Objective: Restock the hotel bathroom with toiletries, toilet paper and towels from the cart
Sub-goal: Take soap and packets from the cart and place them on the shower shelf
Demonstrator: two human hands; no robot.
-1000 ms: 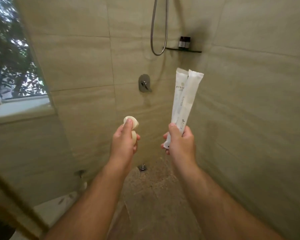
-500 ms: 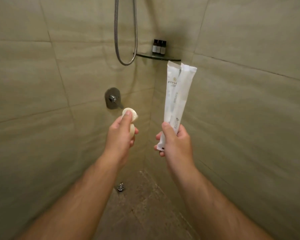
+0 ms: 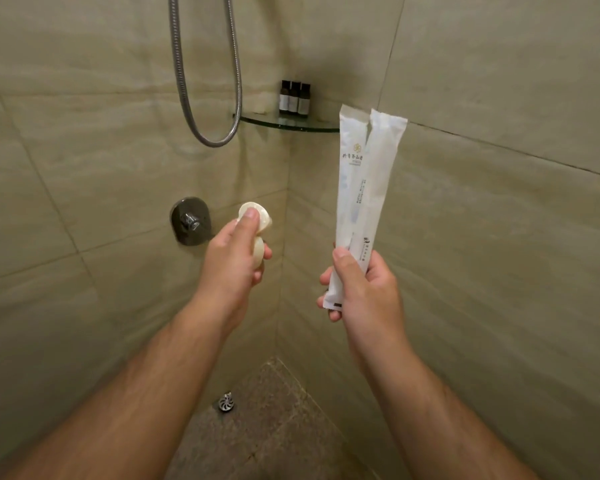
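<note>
Well, I face a shower corner of large beige wall tiles [image 3: 84,161], with a speckled brown floor [image 3: 274,431] at six o'clock and a round metal drain [image 3: 226,402] set in it. At twelve o'clock a glass corner shelf [image 3: 257,120] carries three small dark bottles [image 3: 294,98] side by side. A metal hose [image 3: 205,81] loops down at eleven o'clock, above the dark mixer valve [image 3: 189,221].

Both my forearms reach forward. My left hand [image 3: 231,268], toward nine o'clock, is curled round two small pale round soaps [image 3: 257,220], a fingertip on the upper one. My right hand [image 3: 364,289], toward three o'clock, grips the lower ends of two long white packets [image 3: 364,188], which stand upright, their tops level with the shelf's right end.
</note>
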